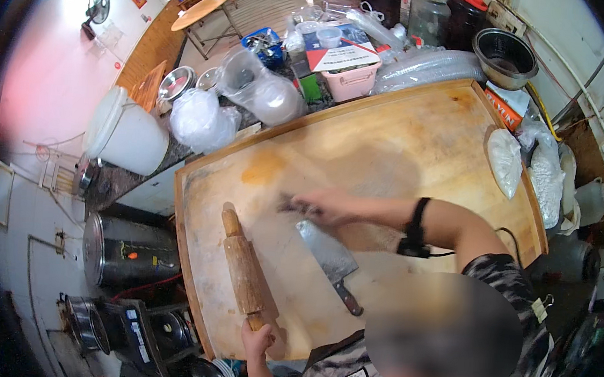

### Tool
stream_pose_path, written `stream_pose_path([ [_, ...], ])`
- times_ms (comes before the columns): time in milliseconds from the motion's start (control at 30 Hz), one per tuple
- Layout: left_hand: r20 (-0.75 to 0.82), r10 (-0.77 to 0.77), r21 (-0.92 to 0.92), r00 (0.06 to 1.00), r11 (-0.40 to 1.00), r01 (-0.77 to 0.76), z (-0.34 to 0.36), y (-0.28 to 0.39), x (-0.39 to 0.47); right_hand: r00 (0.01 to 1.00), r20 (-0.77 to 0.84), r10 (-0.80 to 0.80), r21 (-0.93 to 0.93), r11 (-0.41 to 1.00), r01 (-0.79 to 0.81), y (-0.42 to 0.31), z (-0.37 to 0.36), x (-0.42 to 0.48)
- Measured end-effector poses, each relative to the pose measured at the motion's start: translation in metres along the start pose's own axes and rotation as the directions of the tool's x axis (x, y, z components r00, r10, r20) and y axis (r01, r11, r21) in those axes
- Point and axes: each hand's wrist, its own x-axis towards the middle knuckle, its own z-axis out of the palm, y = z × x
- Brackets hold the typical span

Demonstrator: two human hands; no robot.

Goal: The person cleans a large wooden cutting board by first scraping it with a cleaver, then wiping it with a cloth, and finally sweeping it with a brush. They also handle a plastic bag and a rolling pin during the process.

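Note:
My left hand grips the lower handle of a large wooden rolling pin, which lies along the left part of a wooden work board. Over the middle of the board my right hand is blurred; its fingers close around a small dark thing, too blurred to name. A cleaver with a dark handle lies flat between the rolling pin and my right forearm, its blade just below my right hand. A pale powdery film and an orange-yellow stain show on the board.
A raised wooden rim edges the board. Beyond it stand a white bucket, plastic bags, a pink container and a black pot. A bag of white powder lies at the right edge. Metal pots stand at left.

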Motion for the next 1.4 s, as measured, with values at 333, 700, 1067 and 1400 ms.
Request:
stream_pose_path([
  [333,0.132,0.241,0.06,0.961,0.966,-0.251,-0.032,-0.084,0.004,0.582,-0.696,0.422,-0.402,0.442,-0.802,0.084,-0.146,-0.139],
  [700,0.285,0.028,-0.043,0.958,0.999,-0.016,0.007,0.016,-0.011,0.968,-0.251,0.029,-0.538,0.827,-0.164,-0.099,-0.049,-0.132],
  [1067,0.639,-0.046,-0.453,0.768,0.784,0.424,0.01,-0.014,0.035,0.929,-0.149,0.34,-0.505,0.781,-0.367,-0.11,0.091,-0.181],
  [1400,0.469,0.04,-0.386,0.882,0.908,0.164,-0.008,-0.017,0.027,0.72,-0.134,0.681,-0.45,0.606,-0.656,-0.121,0.145,-0.153],
])
